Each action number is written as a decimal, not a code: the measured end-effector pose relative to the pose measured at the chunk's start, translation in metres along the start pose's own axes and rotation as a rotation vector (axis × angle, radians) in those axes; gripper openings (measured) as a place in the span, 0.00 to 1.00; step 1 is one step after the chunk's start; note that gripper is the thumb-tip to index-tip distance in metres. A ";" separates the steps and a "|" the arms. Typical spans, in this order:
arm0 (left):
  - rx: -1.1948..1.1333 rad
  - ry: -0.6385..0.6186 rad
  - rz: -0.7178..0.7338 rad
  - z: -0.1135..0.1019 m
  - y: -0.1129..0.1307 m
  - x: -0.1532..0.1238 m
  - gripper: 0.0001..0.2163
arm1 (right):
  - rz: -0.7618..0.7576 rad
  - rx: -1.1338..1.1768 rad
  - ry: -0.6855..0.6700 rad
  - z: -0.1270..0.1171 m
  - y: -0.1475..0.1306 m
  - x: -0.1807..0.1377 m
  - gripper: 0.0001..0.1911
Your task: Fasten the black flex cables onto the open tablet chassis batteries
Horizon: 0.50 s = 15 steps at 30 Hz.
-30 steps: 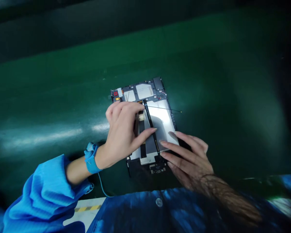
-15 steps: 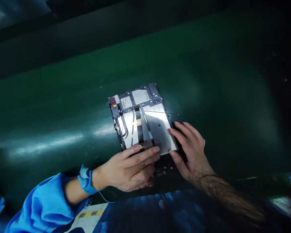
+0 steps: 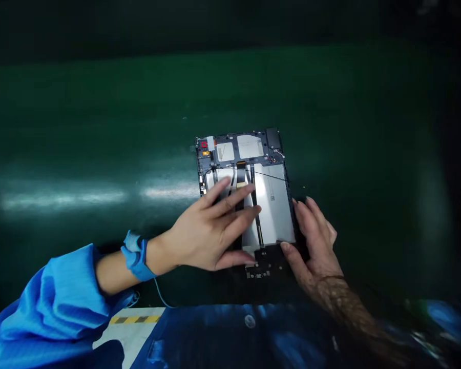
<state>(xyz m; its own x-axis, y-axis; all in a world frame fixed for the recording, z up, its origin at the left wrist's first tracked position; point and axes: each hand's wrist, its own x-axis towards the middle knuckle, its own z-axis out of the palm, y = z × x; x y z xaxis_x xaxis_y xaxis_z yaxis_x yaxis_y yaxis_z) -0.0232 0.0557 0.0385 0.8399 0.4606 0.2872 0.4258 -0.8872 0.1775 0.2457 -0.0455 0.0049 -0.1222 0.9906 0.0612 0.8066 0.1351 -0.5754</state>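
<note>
Since half a second ago the left hand (image 3: 215, 230) has slid up from the near edge and now lies flat, fingers spread, on the silvery middle of the opened dark-framed rectangular tablet (image 3: 273, 205), covering its black ribbon cables. The right hand (image 3: 315, 241) has shifted to the tablet's near right corner, fingers along the right edge and thumb on the near end, holding the frame loosely rather than clenched. The tablet itself has turned more upright in view: its long axis runs away from the person, the end with the grey shields and small red part (image 3: 204, 144) pointing far, the dark connector board (image 3: 262, 261) near. It lies flat on the glossy green belt-like surface (image 3: 100, 154). A thin dark wire (image 3: 271, 176) crosses the metal plate. A blue strap (image 3: 136, 254) rings the left wrist above a blue sleeve (image 3: 49, 302). The right forearm is blurred; the room beyond is too dark to read.
</note>
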 end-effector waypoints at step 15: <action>-0.227 0.456 -0.345 0.021 -0.016 -0.005 0.25 | 0.499 1.007 0.117 0.000 -0.009 0.079 0.35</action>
<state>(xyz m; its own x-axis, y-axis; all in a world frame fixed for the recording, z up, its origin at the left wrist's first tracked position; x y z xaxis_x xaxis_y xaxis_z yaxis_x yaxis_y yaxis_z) -0.0278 0.0671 0.0146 0.4165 0.7294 0.5427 0.5227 -0.6805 0.5135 0.2291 0.0311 0.0153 0.1805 0.9320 -0.3142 -0.0897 -0.3026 -0.9489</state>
